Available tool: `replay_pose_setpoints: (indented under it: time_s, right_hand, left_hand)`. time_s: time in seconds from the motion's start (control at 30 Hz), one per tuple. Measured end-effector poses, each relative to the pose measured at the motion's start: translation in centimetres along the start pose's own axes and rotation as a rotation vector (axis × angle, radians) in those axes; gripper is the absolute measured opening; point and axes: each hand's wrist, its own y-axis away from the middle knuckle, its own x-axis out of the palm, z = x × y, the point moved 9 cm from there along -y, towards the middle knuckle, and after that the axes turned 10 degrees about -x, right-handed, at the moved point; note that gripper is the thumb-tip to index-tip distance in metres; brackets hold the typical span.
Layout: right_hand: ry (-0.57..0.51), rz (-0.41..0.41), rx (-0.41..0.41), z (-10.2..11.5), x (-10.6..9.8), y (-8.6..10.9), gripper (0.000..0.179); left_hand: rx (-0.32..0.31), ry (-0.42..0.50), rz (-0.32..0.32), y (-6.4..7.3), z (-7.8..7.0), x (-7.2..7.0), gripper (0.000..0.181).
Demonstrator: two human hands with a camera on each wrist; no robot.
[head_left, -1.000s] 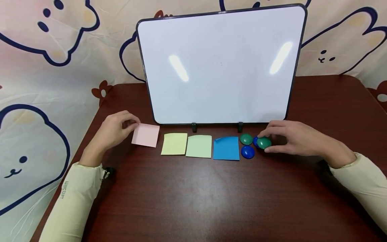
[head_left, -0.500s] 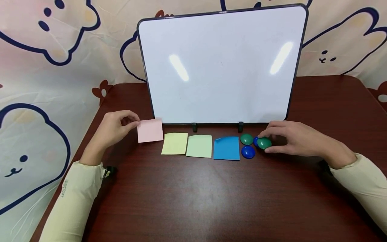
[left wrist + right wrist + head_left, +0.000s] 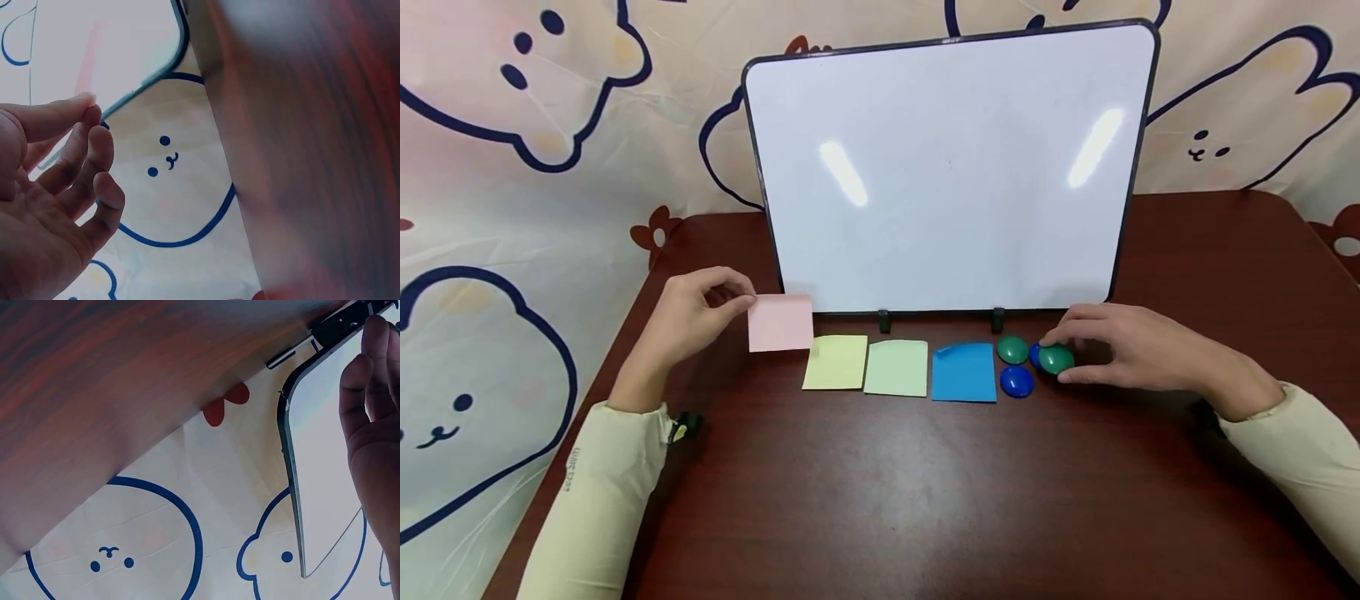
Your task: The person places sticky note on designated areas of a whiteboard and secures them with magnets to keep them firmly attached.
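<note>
My left hand (image 3: 696, 317) pinches a pink sticky note (image 3: 781, 323) by its left edge, between thumb and index finger. The note hangs before the lower left corner of the whiteboard (image 3: 947, 175), held upright. In the left wrist view the other fingers of the left hand (image 3: 69, 169) curl loosely, and the note shows only as a faint pink strip. On the right, my right hand (image 3: 1127, 346) pinches a green round magnet (image 3: 1057, 360) between thumb and fingers. A blue magnet is partly hidden behind it. Most of the right hand's grip lies outside the right wrist view.
A yellow note (image 3: 835, 362), a pale green note (image 3: 897, 367) and a blue note (image 3: 964, 372) lie in a row on the dark table (image 3: 880, 500). Another green magnet (image 3: 1012, 350) and a blue magnet (image 3: 1017, 382) lie right of them. Black feet (image 3: 997, 320) support the whiteboard.
My left hand has lifted the pink note and moved it right, turning it upright toward the whiteboard's lower left corner. The right hand keeps its place at the green magnet.
</note>
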Motion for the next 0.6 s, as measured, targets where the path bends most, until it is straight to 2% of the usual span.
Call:
replay_pose_setpoints:
  time_s: [0.2,0.6]
  right_hand:
    - [0.006,-0.027,-0.03,0.1,-0.1,0.0,0.042]
    - [-0.004,-0.007,-0.024,-0.1,0.0,0.3,0.04]
  left_hand:
    - [0.007,0.041,0.007,-0.4,-0.7,0.4,0.004]
    - [-0.052,0.065,-0.014,-1.4,-0.5,1.0,0.005]
